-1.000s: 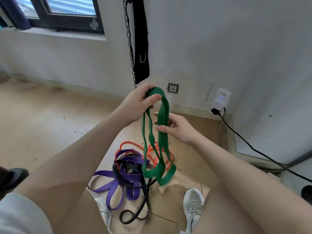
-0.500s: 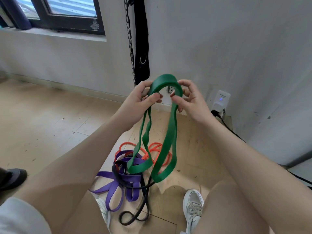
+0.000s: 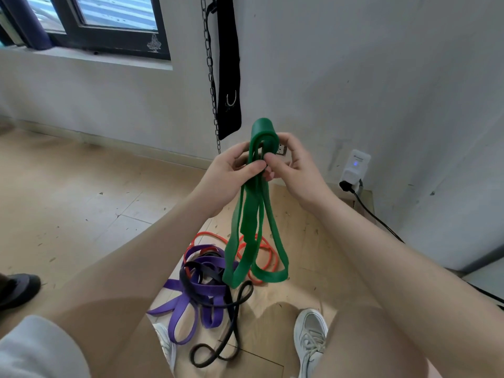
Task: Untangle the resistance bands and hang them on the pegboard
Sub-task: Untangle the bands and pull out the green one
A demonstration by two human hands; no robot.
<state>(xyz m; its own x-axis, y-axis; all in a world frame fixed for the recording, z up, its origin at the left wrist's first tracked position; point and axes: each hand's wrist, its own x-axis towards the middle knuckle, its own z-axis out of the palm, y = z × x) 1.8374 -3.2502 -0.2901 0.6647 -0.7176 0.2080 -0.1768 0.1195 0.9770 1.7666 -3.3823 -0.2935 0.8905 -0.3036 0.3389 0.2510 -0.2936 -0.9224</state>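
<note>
A green resistance band hangs doubled over in front of me, its folded top held up between both hands. My left hand grips the strands just under the fold, thumb across the front. My right hand pinches the same bunch from the right side. The band's lower loops dangle above the floor. Below them lies a tangle of a purple band, a thin black band and an orange band. No pegboard shows in the view.
A black strap and a metal chain hang on the wall ahead. A plugged-in white adapter with a black cable sits to the right. My white shoes stand beside the tangle. A dark shoe is at the left edge.
My right hand rose from the band's middle to its top. Both hands then closed together, narrowing the open arch into a tight fold, and the hanging loops drew closer.
</note>
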